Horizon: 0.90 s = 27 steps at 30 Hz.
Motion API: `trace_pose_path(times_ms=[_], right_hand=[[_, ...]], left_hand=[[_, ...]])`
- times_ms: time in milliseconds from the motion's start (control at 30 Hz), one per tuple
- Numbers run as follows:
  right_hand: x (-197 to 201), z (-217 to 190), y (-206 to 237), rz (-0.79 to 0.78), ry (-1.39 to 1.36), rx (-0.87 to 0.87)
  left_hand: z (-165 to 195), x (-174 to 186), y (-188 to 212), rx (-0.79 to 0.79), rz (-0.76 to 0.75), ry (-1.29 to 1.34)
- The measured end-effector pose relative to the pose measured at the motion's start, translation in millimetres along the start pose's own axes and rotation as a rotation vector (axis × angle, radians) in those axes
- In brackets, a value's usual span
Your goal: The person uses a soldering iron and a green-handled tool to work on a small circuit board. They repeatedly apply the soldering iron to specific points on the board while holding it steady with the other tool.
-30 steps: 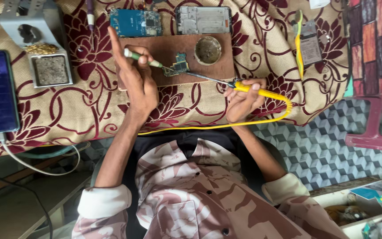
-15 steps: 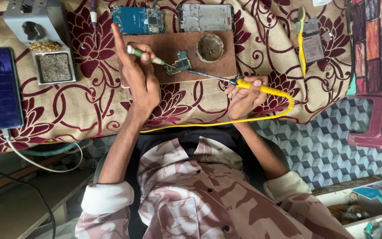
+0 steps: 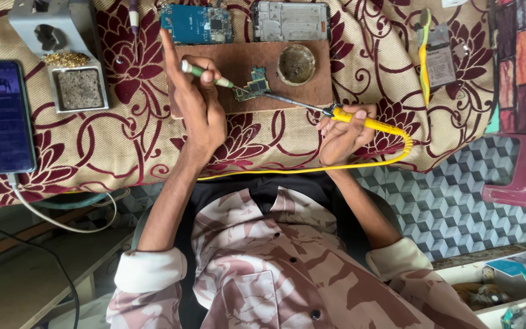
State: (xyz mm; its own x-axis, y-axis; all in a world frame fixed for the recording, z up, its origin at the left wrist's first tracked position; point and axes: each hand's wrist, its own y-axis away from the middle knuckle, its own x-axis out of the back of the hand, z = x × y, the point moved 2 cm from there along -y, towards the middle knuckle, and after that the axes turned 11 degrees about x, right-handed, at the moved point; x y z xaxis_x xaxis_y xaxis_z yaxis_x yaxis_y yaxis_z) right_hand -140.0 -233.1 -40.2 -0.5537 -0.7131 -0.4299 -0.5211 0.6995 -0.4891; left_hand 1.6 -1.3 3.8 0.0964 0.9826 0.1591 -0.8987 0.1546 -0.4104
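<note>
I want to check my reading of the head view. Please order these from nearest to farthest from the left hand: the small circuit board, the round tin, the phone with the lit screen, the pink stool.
From the left hand:
1. Small circuit board, just beside it on the wooden board.
2. Round tin, further along the same board.
3. Phone, at the cloth's far edge, screen lit.
4. Pink stool, on the opposite edge, off the cloth.

The iron point(image 3: 366, 123) is yellow, the tool point(image 3: 205, 74) green. The cloth point(image 3: 141, 140) at nine o'clock is beige with maroon flowers.
</note>
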Motion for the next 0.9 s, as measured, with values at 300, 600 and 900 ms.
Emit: trace_pose_path(times_ms=[300, 600, 900], right_hand=[[0, -2, -1, -0.041, 0.029, 0.043], [-6, -6, -1, -0.087, 0.000, 0.037], [-10, -17, -1, -0.021, 0.104, 0.072]], left_hand=[[2, 0, 0, 0.002, 0.022, -0.006], [4, 2, -2, 0.057, 0.018, 0.010], [-4, -1, -1, -0.003, 0.036, 0.056]])
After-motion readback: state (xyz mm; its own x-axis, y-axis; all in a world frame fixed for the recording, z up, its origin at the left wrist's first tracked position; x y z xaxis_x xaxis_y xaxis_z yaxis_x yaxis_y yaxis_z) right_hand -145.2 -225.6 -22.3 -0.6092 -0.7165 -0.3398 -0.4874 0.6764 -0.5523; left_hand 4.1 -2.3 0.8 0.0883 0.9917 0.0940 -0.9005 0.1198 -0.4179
